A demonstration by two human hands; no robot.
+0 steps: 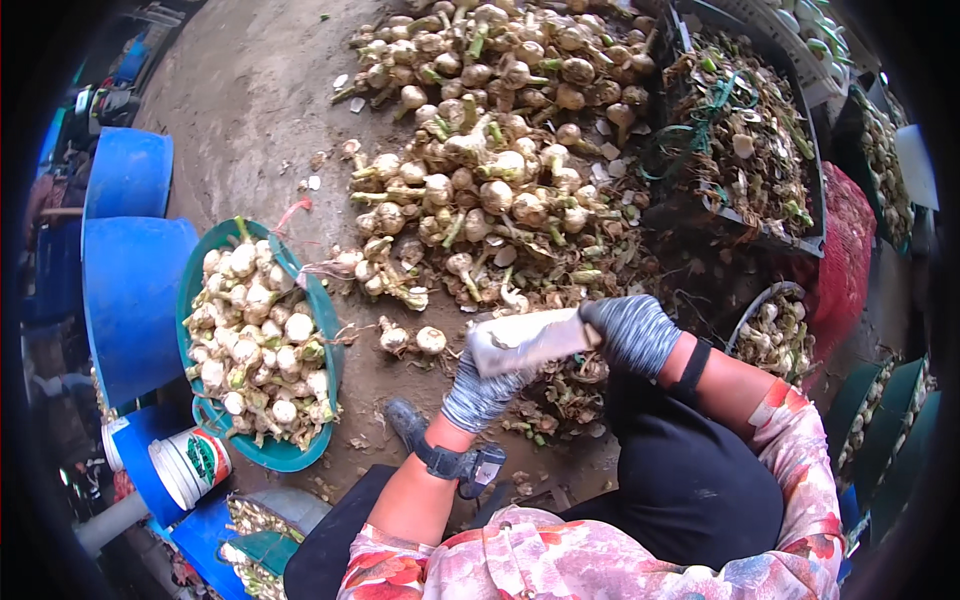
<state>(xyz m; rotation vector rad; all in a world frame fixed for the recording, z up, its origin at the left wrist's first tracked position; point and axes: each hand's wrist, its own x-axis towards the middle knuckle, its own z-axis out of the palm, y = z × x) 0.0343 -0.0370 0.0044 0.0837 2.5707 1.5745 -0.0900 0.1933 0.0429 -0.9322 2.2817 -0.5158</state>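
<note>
Cleaver (530,345): its broad, pale blade lay tilted between my two gloved hands, above the litter in front of my knees.
Right hand (632,335): my fingers were closed around the handle end; the glove was grey-striped, with a dark band at the wrist.
Left hand (480,397): it was at the blade's left end, its fingers largely hidden behind the metal; I could not tell whether they were spread or pinching something.
Wrist device (487,466): it was strapped to my left wrist, below the glove.
Trimmings (560,402): they lay in a leafy heap on the floor, just beyond my hands.
Loose bulbs (430,341): two sat near each other, left of the blade.
Green basin (325,312): it stood to my left, heaped with trimmed bulbs (255,330).
Bulb pile (490,180): untrimmed, with stalks on, it spread over the floor ahead of me.
Dark crate (813,240): it stood right of the pile, filled with brownish scraps.
</note>
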